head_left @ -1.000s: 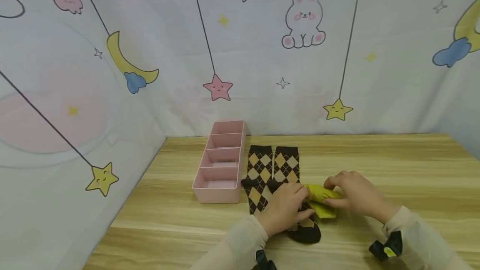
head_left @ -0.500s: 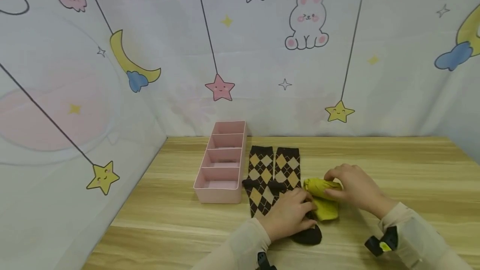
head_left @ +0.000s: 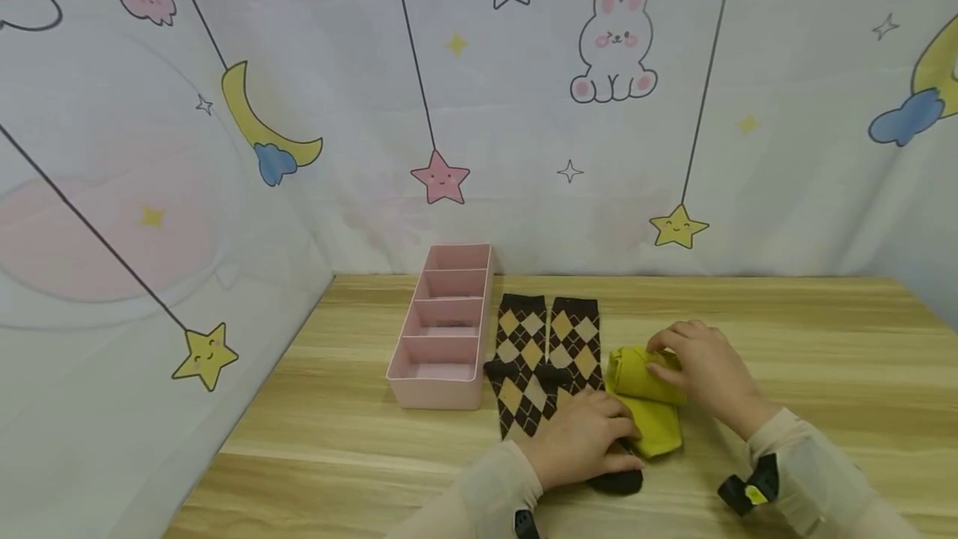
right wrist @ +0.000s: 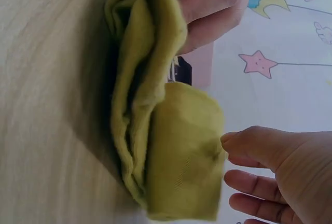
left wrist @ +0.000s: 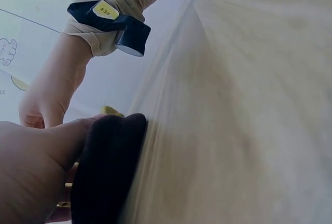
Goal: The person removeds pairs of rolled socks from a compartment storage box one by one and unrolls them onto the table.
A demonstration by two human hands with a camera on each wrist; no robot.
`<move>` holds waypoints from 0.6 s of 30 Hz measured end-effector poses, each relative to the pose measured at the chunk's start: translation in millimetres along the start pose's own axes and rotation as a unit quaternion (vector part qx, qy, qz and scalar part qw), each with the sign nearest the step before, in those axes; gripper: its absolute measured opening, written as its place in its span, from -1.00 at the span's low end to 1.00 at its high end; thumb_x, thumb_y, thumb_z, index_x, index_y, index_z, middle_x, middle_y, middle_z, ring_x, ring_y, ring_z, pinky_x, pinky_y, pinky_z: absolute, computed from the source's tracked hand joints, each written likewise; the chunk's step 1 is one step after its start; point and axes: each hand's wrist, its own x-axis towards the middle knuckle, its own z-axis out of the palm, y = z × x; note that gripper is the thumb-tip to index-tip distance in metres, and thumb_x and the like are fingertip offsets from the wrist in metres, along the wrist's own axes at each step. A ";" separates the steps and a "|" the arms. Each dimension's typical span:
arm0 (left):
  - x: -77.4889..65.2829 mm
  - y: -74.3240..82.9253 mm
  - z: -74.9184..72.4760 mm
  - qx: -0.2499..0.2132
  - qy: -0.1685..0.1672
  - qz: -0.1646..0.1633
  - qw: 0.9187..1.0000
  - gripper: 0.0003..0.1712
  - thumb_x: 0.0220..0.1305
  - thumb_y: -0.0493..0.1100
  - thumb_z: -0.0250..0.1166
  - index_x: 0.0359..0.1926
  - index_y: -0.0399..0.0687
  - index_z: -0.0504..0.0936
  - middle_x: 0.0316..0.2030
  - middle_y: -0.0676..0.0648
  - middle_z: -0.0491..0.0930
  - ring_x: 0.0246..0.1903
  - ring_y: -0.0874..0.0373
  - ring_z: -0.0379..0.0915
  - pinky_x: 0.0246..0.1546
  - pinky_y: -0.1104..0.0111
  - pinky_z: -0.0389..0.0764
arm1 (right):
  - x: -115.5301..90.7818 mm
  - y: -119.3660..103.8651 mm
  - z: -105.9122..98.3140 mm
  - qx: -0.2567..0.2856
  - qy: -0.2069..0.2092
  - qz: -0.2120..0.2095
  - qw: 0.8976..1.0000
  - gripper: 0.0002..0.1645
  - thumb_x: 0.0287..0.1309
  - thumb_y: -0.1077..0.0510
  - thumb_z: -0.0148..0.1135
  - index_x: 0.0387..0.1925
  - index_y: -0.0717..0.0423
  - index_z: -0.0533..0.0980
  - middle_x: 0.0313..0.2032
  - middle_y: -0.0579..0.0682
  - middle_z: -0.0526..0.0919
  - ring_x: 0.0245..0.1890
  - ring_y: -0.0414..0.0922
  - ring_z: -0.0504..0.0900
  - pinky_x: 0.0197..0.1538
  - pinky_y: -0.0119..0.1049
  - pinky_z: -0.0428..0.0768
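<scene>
A yellow sock bundle [head_left: 649, 374] lies on the table, its far end rolled and a flat folded part toward the person. My right hand [head_left: 707, 368] is at the roll; in the right wrist view its thumb [right wrist: 233, 140] touches the roll [right wrist: 189, 151] and the fingers are loosely spread. My left hand [head_left: 582, 439] rests low over the patterned socks, fingertips at the edge of the yellow fold. Brown argyle socks [head_left: 516, 348] lie flat to the left, partly hidden under that hand. A dark sock toe [left wrist: 111, 167] shows close beside the left hand in the left wrist view.
A pink organizer box [head_left: 437, 393] with several compartments stands left of the argyle socks. The wooden table [head_left: 314, 456] meets a white printed cloth backdrop [head_left: 509, 131] at its rear. Each wrist wears a black camera strap [head_left: 752, 485].
The yellow bundle has loosened, its roll now thicker and its near flap spread wider. My left hand has shifted slightly toward the person; my right hand has moved slightly away from the person.
</scene>
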 end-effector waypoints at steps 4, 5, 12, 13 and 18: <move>-0.2 -0.4 0.7 -0.006 -0.005 0.004 1.000 -0.59 0.27 0.31 0.13 -0.06 0.26 0.66 -0.03 0.21 0.60 0.05 0.35 0.45 0.19 0.47 0.37 | 1.1 1.3 6.6 0.003 -0.013 0.004 1.000 -0.88 0.02 0.11 0.40 -0.38 0.04 0.63 -0.33 -0.03 0.66 -0.24 0.02 0.57 -0.14 0.04 0.49; -0.2 -0.4 0.9 -0.006 -0.006 0.005 1.000 -0.59 0.27 0.31 0.13 -0.06 0.27 0.66 -0.03 0.22 0.60 0.05 0.36 0.45 0.19 0.47 0.37 | 0.8 1.8 8.1 0.004 -0.017 0.004 1.000 -0.89 0.02 0.11 0.40 -0.39 0.03 0.63 -0.34 -0.04 0.66 -0.25 0.00 0.57 -0.15 0.03 0.49; -0.4 -0.1 1.9 -0.010 -0.015 0.000 1.000 -0.59 0.27 0.32 0.12 -0.05 0.29 0.65 -0.02 0.23 0.59 0.05 0.37 0.44 0.22 0.42 0.38 | -0.6 2.9 15.2 0.009 -0.021 0.002 1.000 -0.87 0.01 0.07 0.41 -0.39 0.01 0.65 -0.33 -0.06 0.68 -0.24 -0.01 0.59 -0.17 0.01 0.50; -0.6 0.0 1.7 -0.011 -0.016 -0.001 1.000 -0.59 0.27 0.32 0.12 -0.05 0.29 0.65 -0.02 0.23 0.59 0.06 0.37 0.44 0.23 0.39 0.38 | -0.6 2.7 15.7 0.009 -0.021 0.001 1.000 -0.86 0.01 0.06 0.41 -0.38 0.01 0.65 -0.32 -0.05 0.68 -0.24 0.00 0.60 -0.16 0.01 0.50; -1.0 0.0 0.5 -0.021 -0.021 -0.006 1.000 -0.59 0.28 0.31 0.11 -0.03 0.28 0.65 0.00 0.23 0.59 0.08 0.35 0.44 0.28 0.25 0.39 | -1.1 1.0 16.1 0.013 -0.031 0.000 0.999 -0.75 -0.02 -0.02 0.43 -0.33 0.02 0.66 -0.27 -0.02 0.69 -0.19 0.04 0.60 -0.12 0.07 0.50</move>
